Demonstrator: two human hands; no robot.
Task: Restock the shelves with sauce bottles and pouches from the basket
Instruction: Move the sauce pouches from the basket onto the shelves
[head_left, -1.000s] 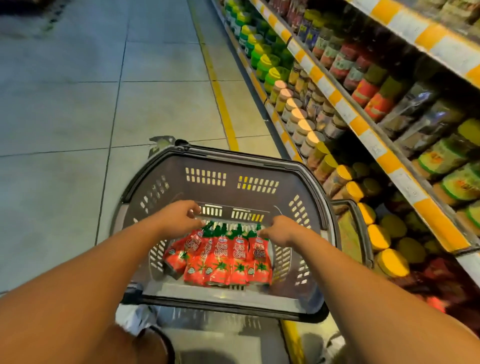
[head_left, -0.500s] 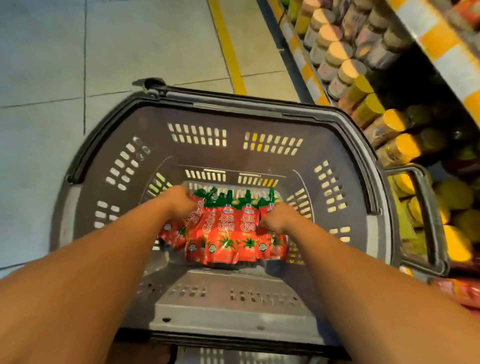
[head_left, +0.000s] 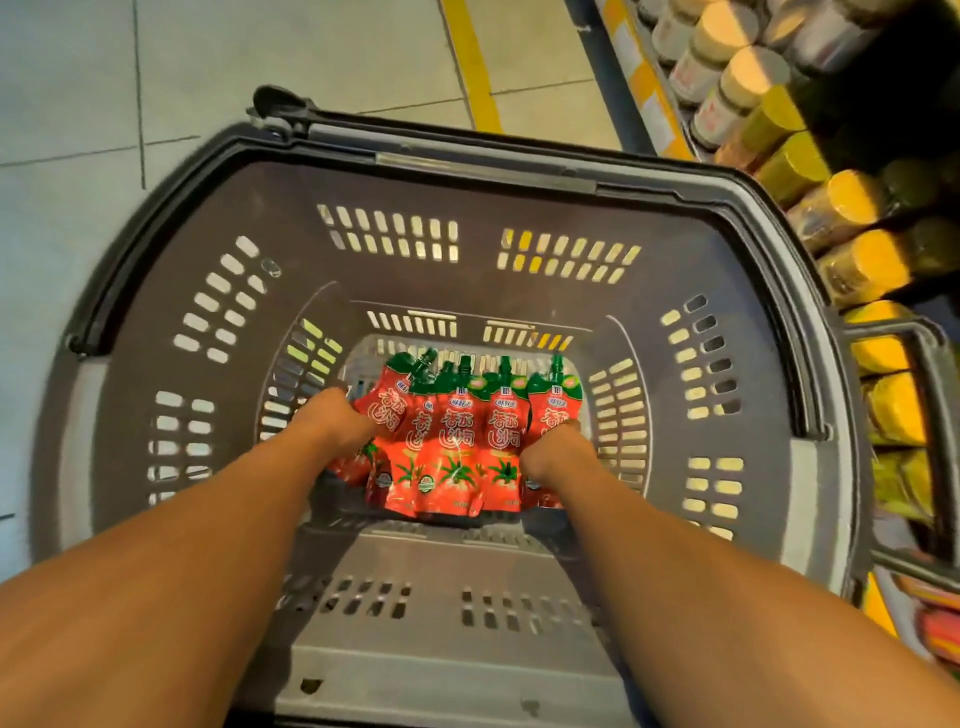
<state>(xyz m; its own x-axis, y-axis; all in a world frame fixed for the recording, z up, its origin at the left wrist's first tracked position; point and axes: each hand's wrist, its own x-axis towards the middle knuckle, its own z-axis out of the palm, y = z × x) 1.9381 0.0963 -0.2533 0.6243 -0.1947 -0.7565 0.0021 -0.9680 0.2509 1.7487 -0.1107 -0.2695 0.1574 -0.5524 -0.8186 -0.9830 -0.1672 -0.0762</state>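
Camera closer; both hands' grip, left (head_left: 332, 423) and right (head_left: 553, 452), holds pouches (head_left: 452, 441) low in basket (head_left: 519, 171).

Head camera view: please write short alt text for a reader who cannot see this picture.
Both hands, left hand and right hand, grip a row of red sauce pouches with green spouts at the bottom of a grey basket. Shelves of jars stand to the right, above a tiled floor.

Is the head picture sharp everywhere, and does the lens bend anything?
Head view: the red pouches are fairly sharp, with small glare spots; the jars at right are soft and dim; the basket rim bulges from wide-angle distortion; forearms blur near the bottom edge.
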